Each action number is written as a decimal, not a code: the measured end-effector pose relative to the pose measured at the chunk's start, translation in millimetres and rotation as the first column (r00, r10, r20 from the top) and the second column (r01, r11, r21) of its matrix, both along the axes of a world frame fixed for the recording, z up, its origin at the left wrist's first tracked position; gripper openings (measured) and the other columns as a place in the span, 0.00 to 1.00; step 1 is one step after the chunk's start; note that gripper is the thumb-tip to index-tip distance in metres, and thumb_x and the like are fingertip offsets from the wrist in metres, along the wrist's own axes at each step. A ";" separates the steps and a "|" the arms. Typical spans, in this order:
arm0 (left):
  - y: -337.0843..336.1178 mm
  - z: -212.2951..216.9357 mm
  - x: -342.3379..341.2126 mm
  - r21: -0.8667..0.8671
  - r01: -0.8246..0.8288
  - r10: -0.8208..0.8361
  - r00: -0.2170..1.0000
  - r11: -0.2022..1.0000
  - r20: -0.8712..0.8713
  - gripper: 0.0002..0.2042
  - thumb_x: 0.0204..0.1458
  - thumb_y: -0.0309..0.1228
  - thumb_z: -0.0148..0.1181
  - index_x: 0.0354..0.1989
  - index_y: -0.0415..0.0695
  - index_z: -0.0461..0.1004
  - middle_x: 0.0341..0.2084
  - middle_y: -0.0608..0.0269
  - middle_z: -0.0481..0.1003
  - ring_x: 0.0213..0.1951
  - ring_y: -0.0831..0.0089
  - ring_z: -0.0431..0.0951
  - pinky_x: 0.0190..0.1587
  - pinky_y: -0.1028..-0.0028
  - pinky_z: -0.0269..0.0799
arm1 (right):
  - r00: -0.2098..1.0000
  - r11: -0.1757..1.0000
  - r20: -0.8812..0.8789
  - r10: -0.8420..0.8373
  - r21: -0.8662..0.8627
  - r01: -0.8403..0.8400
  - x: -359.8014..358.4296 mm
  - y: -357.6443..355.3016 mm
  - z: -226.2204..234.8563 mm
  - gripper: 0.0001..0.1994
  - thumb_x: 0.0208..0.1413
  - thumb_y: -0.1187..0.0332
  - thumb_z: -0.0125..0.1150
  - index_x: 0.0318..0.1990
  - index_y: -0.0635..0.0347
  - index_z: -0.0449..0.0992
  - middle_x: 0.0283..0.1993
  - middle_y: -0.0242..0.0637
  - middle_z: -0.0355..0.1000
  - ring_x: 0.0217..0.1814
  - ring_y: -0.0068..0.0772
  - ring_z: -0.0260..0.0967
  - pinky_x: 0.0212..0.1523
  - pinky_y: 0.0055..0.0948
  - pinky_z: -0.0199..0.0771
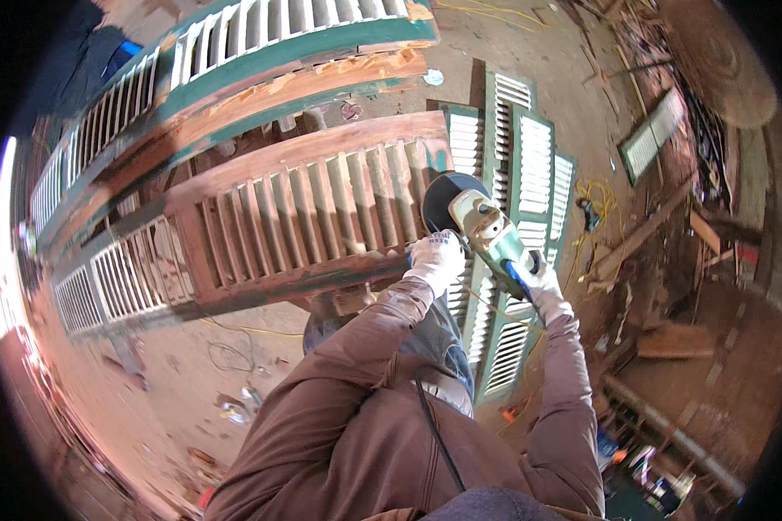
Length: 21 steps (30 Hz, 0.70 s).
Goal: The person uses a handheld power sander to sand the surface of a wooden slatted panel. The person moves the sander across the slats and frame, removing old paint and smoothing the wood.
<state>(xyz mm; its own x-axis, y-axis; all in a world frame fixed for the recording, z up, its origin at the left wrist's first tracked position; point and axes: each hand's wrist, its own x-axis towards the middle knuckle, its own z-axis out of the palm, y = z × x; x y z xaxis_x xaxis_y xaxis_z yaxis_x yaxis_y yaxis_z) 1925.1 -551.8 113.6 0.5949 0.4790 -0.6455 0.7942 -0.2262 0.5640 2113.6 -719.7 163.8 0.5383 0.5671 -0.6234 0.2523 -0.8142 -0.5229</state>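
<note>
An angle grinder (488,227) with a green body and a dark round disc (447,198) is held over the right end of a louvered wooden shutter (304,135). The shutter is bare reddish wood over much of its frame, with green paint left in places. My right hand (540,286), in a pale glove, is closed round the rear of the grinder. My left hand (440,257), gloved too, is closed at the grinder's front side, beside the disc and near the shutter's lower rail; the part it grips is mostly hidden.
Beyond lies another long louvered shutter (304,48), partly stripped. Several green and white shutters (530,165) are on the floor to the right. Yellow cords (256,330) cross the ground. Timber boards (643,230) and scrap line the far right. Small debris is scattered at lower left.
</note>
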 end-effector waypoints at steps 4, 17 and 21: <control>13.5 4.6 39.3 -0.049 -0.226 0.227 0.974 0.973 0.011 0.23 0.58 0.49 0.49 0.46 0.40 0.77 0.40 0.40 0.79 0.45 0.47 0.80 0.49 0.56 0.75 | 0.941 0.910 0.101 0.324 -0.306 -0.281 85.6 75.8 -7.2 0.51 0.44 0.38 0.70 0.69 0.62 0.56 0.60 0.56 0.69 0.62 0.49 0.68 0.61 0.37 0.67; 59.0 27.5 103.6 0.079 -0.598 0.603 0.794 0.798 -0.079 0.15 0.53 0.37 0.56 0.41 0.41 0.82 0.42 0.42 0.79 0.47 0.49 0.80 0.49 0.59 0.77 | 0.830 0.831 -0.041 0.557 0.023 -0.556 154.1 193.1 8.1 0.40 0.49 0.44 0.69 0.60 0.67 0.65 0.53 0.45 0.75 0.52 0.34 0.73 0.55 0.30 0.71; -7.5 17.6 89.5 0.000 -0.577 0.576 0.814 0.816 -0.077 0.20 0.53 0.44 0.56 0.42 0.37 0.78 0.41 0.38 0.78 0.47 0.44 0.79 0.52 0.55 0.73 | 0.842 0.841 0.016 0.539 -0.061 -0.537 160.5 125.7 -14.4 0.48 0.42 0.43 0.73 0.64 0.70 0.62 0.57 0.53 0.72 0.58 0.41 0.72 0.60 0.32 0.69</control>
<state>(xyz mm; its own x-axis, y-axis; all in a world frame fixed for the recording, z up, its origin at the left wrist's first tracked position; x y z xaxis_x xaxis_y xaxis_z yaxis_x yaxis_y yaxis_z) 2014.6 -559.3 131.2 0.1669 0.7048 -0.6894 0.8127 0.2975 0.5010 2274.1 -593.9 149.3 0.1779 0.7408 -0.6477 0.6741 -0.5713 -0.4682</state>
